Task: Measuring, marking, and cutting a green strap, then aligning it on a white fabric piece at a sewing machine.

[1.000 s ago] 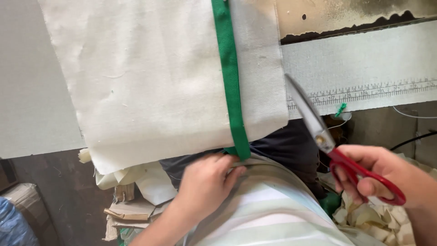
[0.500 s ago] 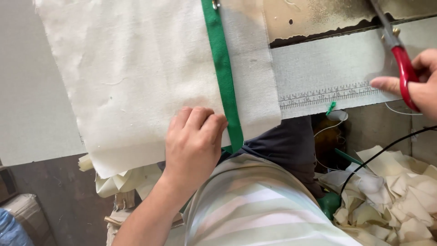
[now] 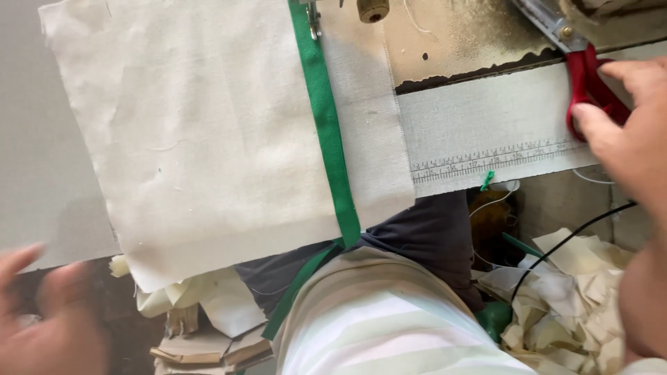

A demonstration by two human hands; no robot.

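A cream cloth panel [image 3: 208, 139] lies on the grey sewing table [image 3: 42, 173], with a green binding strip [image 3: 326, 125] running down it and hanging off the near edge. My right hand [image 3: 625, 125] rests on the table's right side, fingers on the red handles of a pair of scissors [image 3: 587, 76] whose blades point away up-left. My left hand [image 3: 48, 312] is blurred at the lower left, below the table edge, fingers apart and holding nothing. The sewing machine's presser foot [image 3: 313, 17] sits over the strip at the top.
A white ruled strip [image 3: 486, 156] with a printed scale lines the table's front edge. Cream cloth scraps [image 3: 577, 292] pile up at lower right with a black cable [image 3: 577, 239] across them. Folded pieces and cardboard [image 3: 201, 340] lie under the table. My striped shirt [image 3: 389, 326] fills the bottom centre.
My left hand has left the cloth's near edge and swung down to the lower left. My right hand has brought the scissors down onto the table at the right.
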